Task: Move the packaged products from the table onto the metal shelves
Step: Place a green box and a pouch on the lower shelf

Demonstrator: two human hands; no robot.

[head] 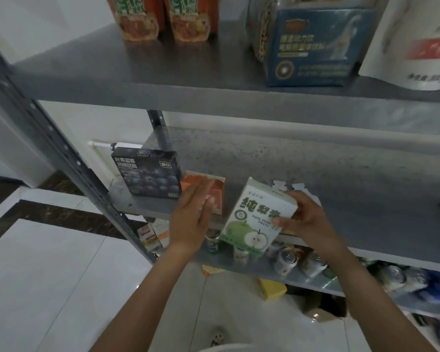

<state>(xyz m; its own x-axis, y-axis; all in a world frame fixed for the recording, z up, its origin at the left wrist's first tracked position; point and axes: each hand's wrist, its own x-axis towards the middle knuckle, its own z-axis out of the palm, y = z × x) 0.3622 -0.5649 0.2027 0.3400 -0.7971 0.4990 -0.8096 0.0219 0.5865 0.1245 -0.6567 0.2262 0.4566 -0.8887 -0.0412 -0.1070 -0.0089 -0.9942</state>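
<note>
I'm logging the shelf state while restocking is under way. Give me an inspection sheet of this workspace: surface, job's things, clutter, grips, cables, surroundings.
Surface: middle metal shelf, grey and speckled.
Job's things: pear carton, tilted, held at the shelf's front edge; orange box and dark blueberry box standing at the shelf's left end.
Clutter: yellow box on the floor below; cans on the lower shelf.
Grips: left hand flat against the orange box; right hand grips the pear carton.
Cables: nothing seen.
Surroundings: upper shelf with two pouches, blue box, white bag; white tiled floor.
</note>
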